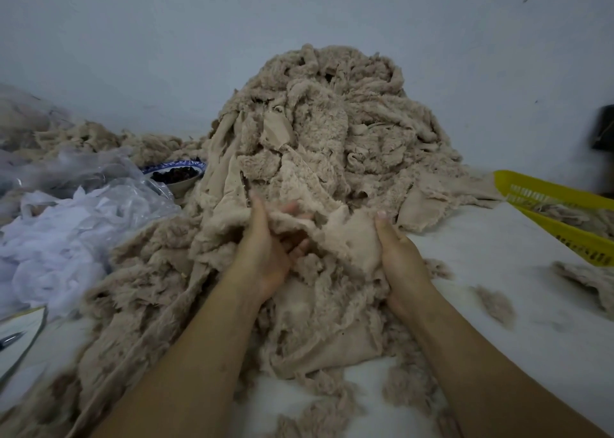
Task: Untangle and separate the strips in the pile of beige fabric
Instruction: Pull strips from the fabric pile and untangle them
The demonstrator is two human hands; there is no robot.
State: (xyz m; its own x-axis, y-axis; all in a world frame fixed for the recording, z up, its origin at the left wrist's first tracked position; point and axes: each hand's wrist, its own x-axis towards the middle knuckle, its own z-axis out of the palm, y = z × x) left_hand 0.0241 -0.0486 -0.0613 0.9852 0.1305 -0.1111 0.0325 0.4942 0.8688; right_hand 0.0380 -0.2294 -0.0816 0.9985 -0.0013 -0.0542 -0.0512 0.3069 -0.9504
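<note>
Partly, the fabric pile (332, 121) hides fingers of left hand (265, 258), right hand (400, 254).

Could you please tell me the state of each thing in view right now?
beige fabric pile: heaped and tangled.
beige fabric piece: held up between both hands at the pile's front.
left hand: grips the piece, fingers curled into it.
right hand: grips the piece, thumb on top.
bowl: upright, dark contents, partly hidden.
yellow basket: beige fabric inside.
white fabric: loosely heaped.
</note>
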